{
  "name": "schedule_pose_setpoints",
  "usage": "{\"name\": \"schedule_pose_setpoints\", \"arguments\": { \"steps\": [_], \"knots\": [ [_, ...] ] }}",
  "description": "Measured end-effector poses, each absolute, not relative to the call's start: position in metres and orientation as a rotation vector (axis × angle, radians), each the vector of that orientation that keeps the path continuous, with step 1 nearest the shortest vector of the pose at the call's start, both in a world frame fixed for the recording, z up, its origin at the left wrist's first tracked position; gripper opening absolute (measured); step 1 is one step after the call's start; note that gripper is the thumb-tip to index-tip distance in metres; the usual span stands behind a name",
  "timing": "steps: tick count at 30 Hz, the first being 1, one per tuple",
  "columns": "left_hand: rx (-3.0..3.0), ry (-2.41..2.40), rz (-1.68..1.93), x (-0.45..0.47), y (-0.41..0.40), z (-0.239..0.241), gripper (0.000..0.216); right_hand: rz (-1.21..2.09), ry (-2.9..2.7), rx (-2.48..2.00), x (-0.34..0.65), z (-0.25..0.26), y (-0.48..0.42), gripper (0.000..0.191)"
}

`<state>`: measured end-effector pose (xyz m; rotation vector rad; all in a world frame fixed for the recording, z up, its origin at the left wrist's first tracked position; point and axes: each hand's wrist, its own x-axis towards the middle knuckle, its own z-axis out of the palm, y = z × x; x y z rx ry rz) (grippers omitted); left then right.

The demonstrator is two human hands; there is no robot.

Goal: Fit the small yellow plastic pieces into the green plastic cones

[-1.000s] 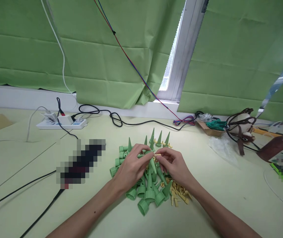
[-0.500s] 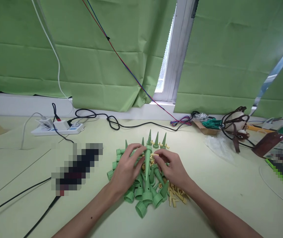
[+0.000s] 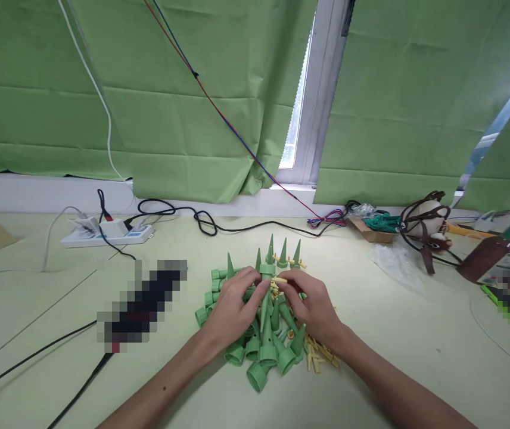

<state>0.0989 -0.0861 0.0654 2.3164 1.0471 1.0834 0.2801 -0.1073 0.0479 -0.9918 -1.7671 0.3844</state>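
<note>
My left hand [image 3: 237,304] is closed around a green plastic watering spike [image 3: 267,270], its wide collar up and its point down towards me. The thumb lies across the spike's middle and hides part of it. In the fingertips of my right hand [image 3: 315,301] is a small yellow plastic valve [image 3: 282,280], right beside the held spike; whether they touch I cannot tell. Below both hands lies a heap of similar green spikes [image 3: 267,353]. Loose yellow valves [image 3: 320,356] are scattered by my right wrist. Behind the hands, several spikes [image 3: 283,255] stand point up, some with yellow valves fitted.
A white power strip [image 3: 107,235] with plugs lies at the back left, and a black cable [image 3: 246,228] runs along the wall. A blurred dark object [image 3: 145,304] is left of the heap. Plastic wrap [image 3: 395,265], a cardboard box [image 3: 373,232] and a brown bottle [image 3: 487,259] are on the right.
My left thumb and fingers have shifted over the spike, covering more of its middle. My right hand still pinches the yellow valve beside it. The view has moved slightly.
</note>
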Motion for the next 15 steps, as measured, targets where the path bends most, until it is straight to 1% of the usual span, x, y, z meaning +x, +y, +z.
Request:
{"name": "schedule_pose_setpoints", "arguments": {
  "steps": [11,15],
  "knots": [
    [2.434,0.855,1.313,0.0980,-0.0885,0.0655,0.012,0.428,-1.777,-0.998,0.2806,0.0523,-0.1141,0.023],
    [2.545,0.797,1.395,0.0975,-0.0868,0.0668,0.014,0.422,-1.805,-0.970,0.2829,0.0540,-0.1144,0.025]
  ]
}}
